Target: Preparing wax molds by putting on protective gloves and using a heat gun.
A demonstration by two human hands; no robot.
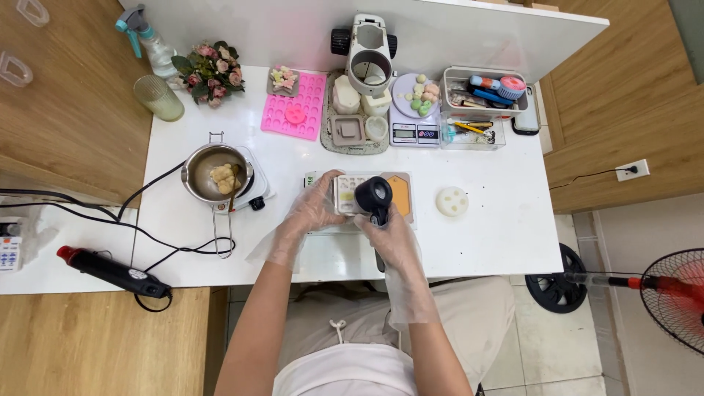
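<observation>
A white counter (469, 242) carries everything within easy reach of the seated person, with tools ranged along the far edge and the work kept at the near middle. To the left, a steel saucepan (213, 172) is set on a small hotplate (253, 192), presumably so that the pale lumps inside can be softened; its wire handle points toward the near edge. Along the back are seen a pink silicone mould (297, 106), a white stereo microscope head (369, 55), a small digital scale (414, 132) with pastel pieces on its pan, and a clear organiser box (480, 95) of tools. A round white disc (452, 201) lies apart to the right.

At the centre, a white rectangular mould tray (352, 192) is steadied by the left hand (314, 209), which is gloved and closed around the tray's left end, apparently to keep it from sliding. The tray's long axis runs left to right across the counter, its cavities facing up. The right hand (392, 238), also gloved, is wrapped around the handle of a black heat gun (375, 195). The gun's long axis runs from the near edge away from the person, and its round nozzle end is held just over the tray's right part, facing upward toward the camera as far as can be told.
</observation>
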